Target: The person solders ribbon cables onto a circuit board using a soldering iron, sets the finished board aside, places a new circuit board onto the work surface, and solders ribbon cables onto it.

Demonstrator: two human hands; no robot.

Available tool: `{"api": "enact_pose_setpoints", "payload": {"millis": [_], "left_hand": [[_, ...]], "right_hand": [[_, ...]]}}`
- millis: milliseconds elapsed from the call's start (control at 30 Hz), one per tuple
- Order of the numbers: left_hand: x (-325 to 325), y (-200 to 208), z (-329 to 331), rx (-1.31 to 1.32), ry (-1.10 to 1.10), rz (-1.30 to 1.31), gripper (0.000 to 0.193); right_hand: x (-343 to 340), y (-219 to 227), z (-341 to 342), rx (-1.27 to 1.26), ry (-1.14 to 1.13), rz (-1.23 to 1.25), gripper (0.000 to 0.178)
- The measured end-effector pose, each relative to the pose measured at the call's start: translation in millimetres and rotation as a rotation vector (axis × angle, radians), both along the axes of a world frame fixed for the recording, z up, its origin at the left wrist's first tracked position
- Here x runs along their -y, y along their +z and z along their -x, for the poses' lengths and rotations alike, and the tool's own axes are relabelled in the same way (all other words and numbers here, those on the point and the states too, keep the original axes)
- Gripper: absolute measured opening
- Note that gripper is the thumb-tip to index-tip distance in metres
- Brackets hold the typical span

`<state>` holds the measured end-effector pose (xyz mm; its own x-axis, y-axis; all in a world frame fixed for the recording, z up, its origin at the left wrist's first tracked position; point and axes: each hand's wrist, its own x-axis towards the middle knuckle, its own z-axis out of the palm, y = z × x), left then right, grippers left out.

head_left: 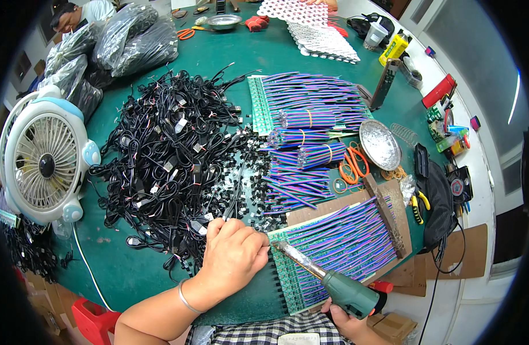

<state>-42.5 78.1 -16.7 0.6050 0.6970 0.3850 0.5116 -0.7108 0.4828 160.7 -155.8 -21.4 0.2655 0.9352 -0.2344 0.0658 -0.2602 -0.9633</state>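
Observation:
My left hand (236,250), with a bracelet on its wrist, is closed in a pinch at the left edge of a green circuit board panel (293,276). A black cable (234,198) seems to run up from its fingers; the pinched end is hidden. My right hand (342,323) grips a green soldering gun (351,294) from below. The gun's metal tip points up and left, close to my left fingertips and the panel's corner. Rows of blue, purple and black wires (339,241) stretch right from the panel, with a worn metal bar (385,215) lying across them.
A big heap of black cables (161,155) lies left of centre, beside a white fan (46,164). Bundled wires (310,118), orange scissors (353,165) and a metal dish (380,144) are farther back. Yellow-handled pliers (420,207) lie right. Another person (83,17) is at the far left.

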Motion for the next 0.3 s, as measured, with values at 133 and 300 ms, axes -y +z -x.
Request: {"api": "enact_pose_setpoints", "payload": {"millis": [133,300], "left_hand": [[0,0,0,-0.021,-0.003,0.012,0.013],[1,1,1,-0.039,-0.002,0.002,0.014]], "right_hand": [[-1,1,6,-0.062,-0.078,0.004,0.044],[-14,18,9,0.062,0.01,0.014,0.047]]}}
